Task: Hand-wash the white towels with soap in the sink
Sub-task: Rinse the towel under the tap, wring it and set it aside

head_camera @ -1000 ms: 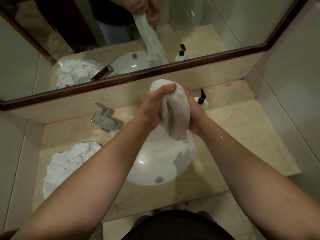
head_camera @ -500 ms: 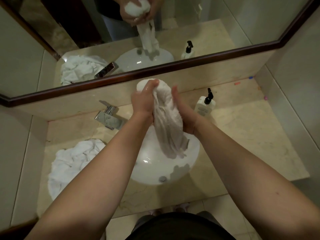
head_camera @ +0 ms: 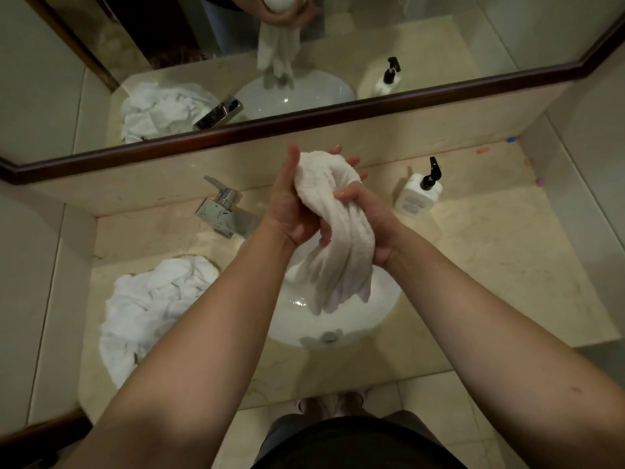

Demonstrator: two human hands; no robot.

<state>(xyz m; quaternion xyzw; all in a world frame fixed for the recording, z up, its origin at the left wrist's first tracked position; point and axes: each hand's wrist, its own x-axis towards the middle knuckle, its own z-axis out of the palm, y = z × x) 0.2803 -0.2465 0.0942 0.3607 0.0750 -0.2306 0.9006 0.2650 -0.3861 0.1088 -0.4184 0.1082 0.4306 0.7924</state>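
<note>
at the left edge of the desk [head_camera: 507, 265] lies a crumpled pile of white towels [head_camera: 152, 309], spread from near the front edge back toward the tap. the tap [head_camera: 223, 211], chrome and square-bodied, stands at the back of the desk just left of the sink, its spout pointing toward the bowl. the round white sink [head_camera: 338, 319] sits in the middle of the desk, with a metal drain fitting at its near rim.

above the sink, both hands hold one white towel [head_camera: 334, 238], bunched into a thick twisted roll. the left hand [head_camera: 291, 211] lies along the towel's left side, thumb pointing up beside the rounded top of the roll, fingers curled in under the cloth lower down. the right hand [head_camera: 368, 214] wraps the towel from the right; its thumb presses across the front and its fingertips show behind the top of the roll. the towel's loose lower end hangs in folds over the bowl; whether it touches the basin i cannot tell.

toward the back right of the desk stands a white soap bottle [head_camera: 419, 194] with a black pump, well apart from the hands. the mirror [head_camera: 406, 38] along the back wall, framed in dark wood, reflects the pile, tap, sink, bottle and hands.
</note>
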